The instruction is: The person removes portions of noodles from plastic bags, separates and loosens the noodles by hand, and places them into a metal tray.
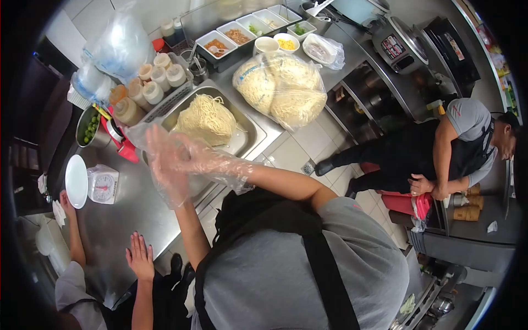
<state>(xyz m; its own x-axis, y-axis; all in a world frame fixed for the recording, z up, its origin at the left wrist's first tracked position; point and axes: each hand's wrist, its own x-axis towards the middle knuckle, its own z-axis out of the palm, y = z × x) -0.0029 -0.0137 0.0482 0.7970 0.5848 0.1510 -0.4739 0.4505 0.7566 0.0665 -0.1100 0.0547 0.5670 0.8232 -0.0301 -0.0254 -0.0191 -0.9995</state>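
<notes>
Loose clear plastic covers both my hands like gloves, and they overlap in front of the metal tray [258, 133]. My left hand [163, 168] points away from me with its fingers stretched out. My right hand [192, 156] comes across from the right and meets it; its fingers are blurred behind the plastic, so their grip cannot be made out. Just beyond my hands, a mound of pale noodles [204, 119] sits in the tray. A clear bag of more noodles [283, 91] rests to the right of the tray.
Sauce bottles [159, 78], a pot of green pieces [88, 126], a kitchen scale [103, 186] and a white plate [76, 181] stand left. Topping containers [236, 36] line the back. A co-worker's hand [140, 256] is at lower left; another person [440, 143] stands right.
</notes>
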